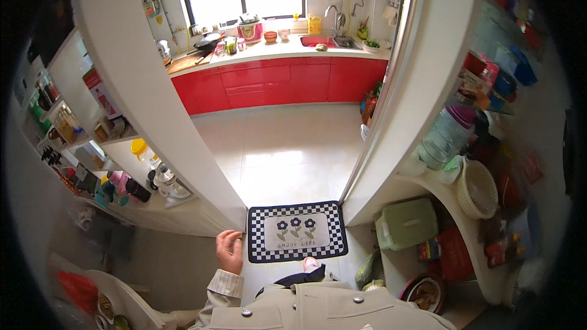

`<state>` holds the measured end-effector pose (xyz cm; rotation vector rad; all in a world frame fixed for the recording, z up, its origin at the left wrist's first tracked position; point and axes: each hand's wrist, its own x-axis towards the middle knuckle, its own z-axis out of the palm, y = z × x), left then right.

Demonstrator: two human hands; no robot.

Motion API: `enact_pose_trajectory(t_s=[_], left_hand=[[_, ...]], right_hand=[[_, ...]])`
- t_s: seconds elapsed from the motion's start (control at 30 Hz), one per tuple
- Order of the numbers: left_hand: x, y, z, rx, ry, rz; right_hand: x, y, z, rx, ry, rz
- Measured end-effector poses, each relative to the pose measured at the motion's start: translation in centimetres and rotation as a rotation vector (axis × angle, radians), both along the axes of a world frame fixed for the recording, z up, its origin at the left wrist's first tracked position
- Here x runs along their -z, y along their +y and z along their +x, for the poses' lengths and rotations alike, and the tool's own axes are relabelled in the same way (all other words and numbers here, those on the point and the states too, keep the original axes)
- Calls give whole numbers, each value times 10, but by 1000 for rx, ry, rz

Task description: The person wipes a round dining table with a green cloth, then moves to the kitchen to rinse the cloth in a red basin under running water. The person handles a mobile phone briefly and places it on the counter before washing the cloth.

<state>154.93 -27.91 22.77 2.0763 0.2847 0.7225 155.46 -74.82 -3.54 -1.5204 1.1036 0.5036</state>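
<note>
My left hand hangs in front of me at the end of a beige striped cuff, its fingers loosely curled and the thumb apart. Nothing shows in its grasp. Nearest to it lies a doormat with a dark checkered border and three flowers, set across the kitchen doorway. My right hand is out of view. The tip of a pink shoe shows at the mat's near edge, below my beige jacket.
Beyond the doorway, red cabinets carry a counter with a pink cooker and a red sink. Left are shelves with bottles. At right stand a green storage bin, a white basket and a gourd on the floor.
</note>
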Motion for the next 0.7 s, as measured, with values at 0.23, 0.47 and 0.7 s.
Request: enact_pose_trajectory(t_s=[0.23, 0.47, 0.7], left_hand=[[15, 22, 77, -187, 115, -25], [48, 70, 159, -208, 199, -106], [28, 153, 332, -122, 132, -80]], right_hand=[[-2, 25, 168, -61, -103, -26], [15, 89, 327, -410, 107, -217], [22, 128, 386, -311, 110, -151]])
